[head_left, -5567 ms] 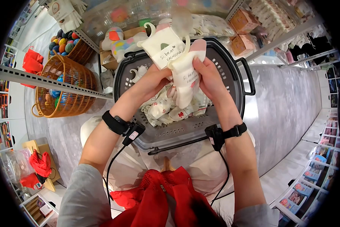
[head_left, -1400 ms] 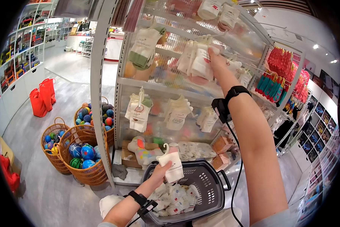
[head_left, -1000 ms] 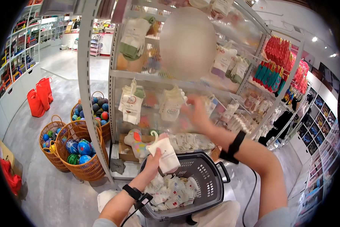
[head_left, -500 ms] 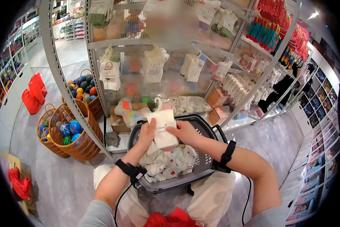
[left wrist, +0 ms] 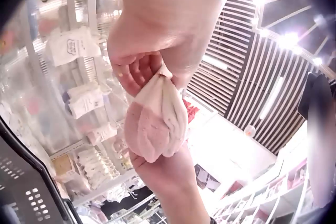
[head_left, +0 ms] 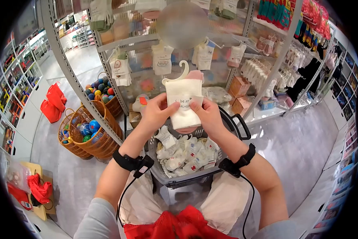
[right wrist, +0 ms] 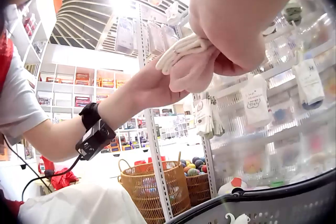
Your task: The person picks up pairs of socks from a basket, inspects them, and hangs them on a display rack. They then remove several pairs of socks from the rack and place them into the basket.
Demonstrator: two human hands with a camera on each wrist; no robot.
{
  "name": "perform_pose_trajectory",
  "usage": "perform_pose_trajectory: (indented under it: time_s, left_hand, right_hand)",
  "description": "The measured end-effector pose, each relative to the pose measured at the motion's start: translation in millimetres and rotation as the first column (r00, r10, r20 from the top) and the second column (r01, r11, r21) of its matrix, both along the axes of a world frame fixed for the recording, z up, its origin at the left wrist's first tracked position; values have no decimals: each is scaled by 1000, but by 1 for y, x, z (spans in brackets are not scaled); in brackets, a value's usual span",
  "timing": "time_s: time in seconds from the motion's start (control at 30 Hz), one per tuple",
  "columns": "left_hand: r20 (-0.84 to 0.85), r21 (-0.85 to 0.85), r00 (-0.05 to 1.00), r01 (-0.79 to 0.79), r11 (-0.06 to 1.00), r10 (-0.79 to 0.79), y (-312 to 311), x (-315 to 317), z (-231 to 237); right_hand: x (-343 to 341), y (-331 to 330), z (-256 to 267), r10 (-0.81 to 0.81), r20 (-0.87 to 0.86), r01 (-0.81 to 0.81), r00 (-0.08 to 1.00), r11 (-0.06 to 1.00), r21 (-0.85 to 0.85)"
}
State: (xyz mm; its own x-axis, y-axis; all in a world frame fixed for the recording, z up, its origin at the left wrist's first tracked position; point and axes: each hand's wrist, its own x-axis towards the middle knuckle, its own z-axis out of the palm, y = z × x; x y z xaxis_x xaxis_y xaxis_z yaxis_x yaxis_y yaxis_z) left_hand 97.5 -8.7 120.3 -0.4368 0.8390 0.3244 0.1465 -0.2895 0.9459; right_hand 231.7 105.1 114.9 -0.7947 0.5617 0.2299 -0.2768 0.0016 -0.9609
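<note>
Both hands hold a pair of cream socks (head_left: 183, 89) with pink ends, wrapped in a printed paper band and topped by a white hook hanger (head_left: 183, 70). My left hand (head_left: 155, 112) grips the left edge, thumb on the front. At the opposite edge my right hand (head_left: 209, 116) does the same. Folded pink ends (left wrist: 149, 129) bulge below the left hand in the left wrist view. Beneath the hands stands a grey shopping basket (head_left: 175, 181), with a heap of packaged white socks (head_left: 187, 155) inside.
Ahead is a display rack with several hanging sock bundles (head_left: 162, 59). A white slotted post (head_left: 81, 91) stands at the left, beside wicker baskets (head_left: 103, 133) of balls. Red bags (head_left: 53, 102) sit on the floor farther left. A black basket handle (head_left: 242, 125) sticks out at the right.
My right hand reached up to socks hanging on the rack, then came down and took hold of the socks in my left hand. Both hands have since raised them over the basket.
</note>
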Motion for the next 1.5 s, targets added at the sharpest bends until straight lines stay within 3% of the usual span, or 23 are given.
perform_pose_trajectory:
  time_s: [0.17, 0.2, 0.27, 0.3, 0.43, 0.53, 0.57, 0.6, 0.67, 0.7, 0.73, 0.8, 0.83, 0.87, 0.93, 0.97, 1.03, 1.1, 1.13, 1.17, 1.23, 1.3, 1.5]
  left_hand:
    - [90, -110, 996, 17, 994, -7, -5, 16, 13]
    - [57, -123, 998, 32, 992, -25, -4, 17, 12]
    - [-48, -164, 999, 1, 986, -9, -8, 28, 20]
    - [-3, -141, 1000, 26, 990, -27, -6, 33, 17]
    - [-34, -121, 999, 37, 992, -41, -8, 38, 35]
    - [-353, -62, 935, -70, 996, 44, 1, 21, 55]
    - [-278, -38, 959, -68, 997, 55, 7, 13, 68]
    - [-326, 52, 943, -57, 997, 71, 15, -1, 82]
    - [-250, -81, 943, -248, 965, 221, 18, -2, 137]
    - [-432, -83, 861, -333, 939, 267, 28, -19, 151]
    - [-599, -76, 746, -413, 908, 289, 40, -40, 162]
    - [-710, -12, 610, -509, 861, 352, 62, -71, 181]
    - [-745, 2, 542, -582, 813, 390, 73, -91, 196]
    - [-774, 21, 471, -650, 759, 424, 82, -109, 209]
    - [-627, 264, 492, -596, 758, 604, 102, -130, 233]
    - [-583, 296, 502, -600, 743, 638, 112, -140, 245]
    - [-481, 354, 527, -614, 705, 701, 128, -152, 265]
    - [-296, 238, 630, -679, 694, 718, 142, -159, 279]
    - [-196, 170, 666, -700, 693, 720, 149, -165, 286]
    - [-32, 216, 814, -561, 800, 580, 158, -190, 287]
    - [98, 264, 879, -476, 839, 468, 160, -196, 289]
    - [157, 277, 901, -434, 857, 405, 158, -203, 287]
    - [60, 163, 809, -586, 794, 585, 142, -231, 261]
  right_hand:
    - [31, -16, 8, 134, 99, -118, 986, 982, -150]
    - [33, -15, 4, 178, 87, -165, 980, 977, -132]
    - [34, -9, -3, 104, 107, -111, 989, 992, 64]
    - [41, -15, 13, 119, 202, -115, 972, 993, -32]
    - [37, -10, 5, 161, 253, -208, 954, 962, 175]
    - [34, 2, -25, 240, 123, -241, 963, 971, -13]
    - [36, 8, -35, 234, 105, -224, 967, 970, -98]
    - [39, 16, -49, 227, 86, -208, 970, 960, -187]
    - [48, 45, -116, 255, -181, -310, 950, 698, -646]
    - [46, 57, -134, 217, -308, -376, 926, 475, -796]
    - [40, 61, -132, 188, -223, -291, 957, 599, -746]
    - [38, 62, -136, 80, -35, -85, 996, 796, -600]
    - [39, 65, -135, 142, -56, -142, 988, 716, -684]
    - [40, 66, -136, 124, -20, -106, 992, 739, -665]
    - [36, 64, -135, 84, 46, -37, 995, 782, -622]
    - [38, 63, -129, 71, 53, -23, 996, 785, -619]
    - [43, 66, -122, 85, -27, -83, 996, 779, -621]
    - [49, 71, -117, 91, -83, -123, 992, 786, -606]
    - [51, 75, -116, 66, -88, -106, 994, 783, -613]
    - [51, 77, -117, 39, -93, -88, 995, 778, -623]
    - [51, 84, -121, -3, -109, -68, 994, 769, -636]
    - [52, 87, -117, -30, -95, -40, 995, 755, -654]
    - [53, 87, -118, -68, -98, -14, 993, 750, -661]
